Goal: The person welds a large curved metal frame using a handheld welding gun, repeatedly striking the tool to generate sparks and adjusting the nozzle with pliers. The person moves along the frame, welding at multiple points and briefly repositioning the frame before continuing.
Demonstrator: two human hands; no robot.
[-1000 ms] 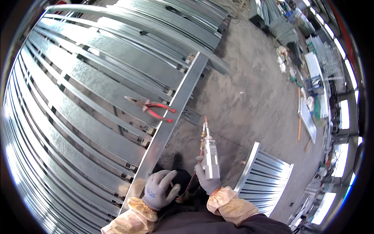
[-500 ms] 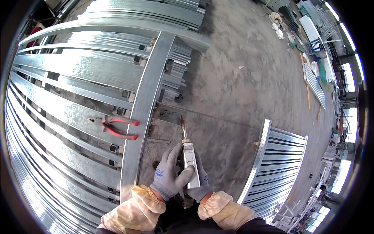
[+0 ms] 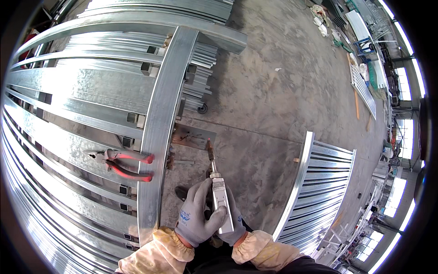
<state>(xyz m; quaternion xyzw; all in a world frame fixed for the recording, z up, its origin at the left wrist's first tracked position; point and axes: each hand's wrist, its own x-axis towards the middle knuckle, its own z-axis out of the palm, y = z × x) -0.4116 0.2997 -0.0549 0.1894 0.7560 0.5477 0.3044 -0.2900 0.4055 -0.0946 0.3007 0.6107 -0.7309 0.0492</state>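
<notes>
The torch [image 3: 222,203] sits at the lower middle of the frame, its boxy silver body angled slightly and its coppery nozzle [image 3: 210,148] pointing up the frame. The left hand [image 3: 195,214], gloved in grey, has its thumb pressed on top of the body and its fingers together along the left side. The right hand [image 3: 236,223] closes on the torch from the right and beneath; most of its fingers are hidden.

The torch looks rigid and probably has some heft, its weight likely toward the body. The flat metal faces could be slick, though the gloves should help. The place to hold is the body, well back from the nozzle, whose end shows reddish and may be hot. The slim nozzle seems the part easiest to knock or bend.

At left, red-handled pliers [image 3: 121,163] lie with their handles over the beam [image 3: 157,114].
</notes>
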